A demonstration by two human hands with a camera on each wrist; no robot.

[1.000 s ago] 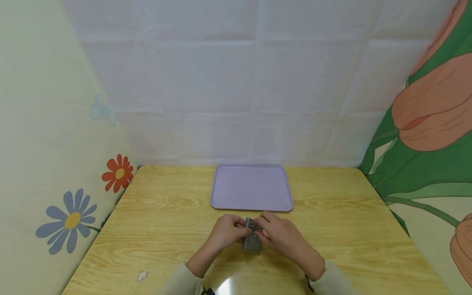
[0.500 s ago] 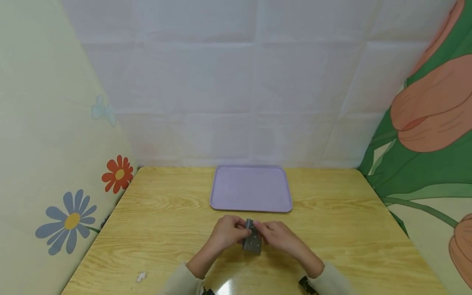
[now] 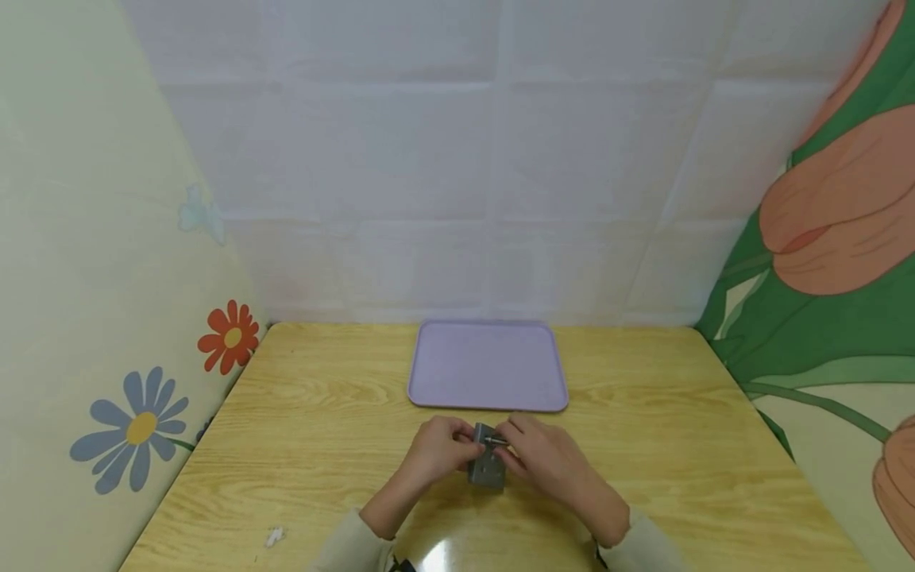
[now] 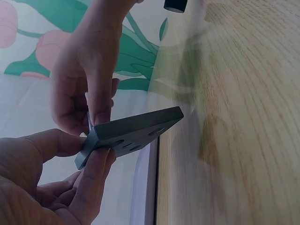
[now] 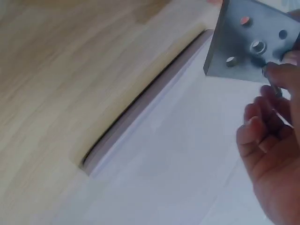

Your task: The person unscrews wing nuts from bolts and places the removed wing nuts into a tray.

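Note:
In the head view my left hand [image 3: 439, 449] holds a grey metal plate [image 3: 488, 473] by its far end, above the table. Thumb and fingers clamp both faces, as the left wrist view of the plate [image 4: 140, 124] shows. My right hand [image 3: 549, 457] pinches a thin silver screw [image 3: 496, 441] at the plate's right side. Its thread [image 4: 89, 121] shows beside the plate in the left wrist view. Several round holes pierce the plate [image 5: 234, 41] in the right wrist view. Fingers partly cover the screw's seat, so its depth cannot be told.
A shallow purple tray [image 3: 488, 365] lies on the wooden table [image 3: 322, 437] just beyond the hands. A small white mark [image 3: 275, 536] is at the table's near left. Printed cloth walls stand at the left, right and back.
Half a second ago the right hand was rotated and covered the screw. Now it has turned back, fingertips raised, and the screw shows again. The left hand and plate have barely moved.

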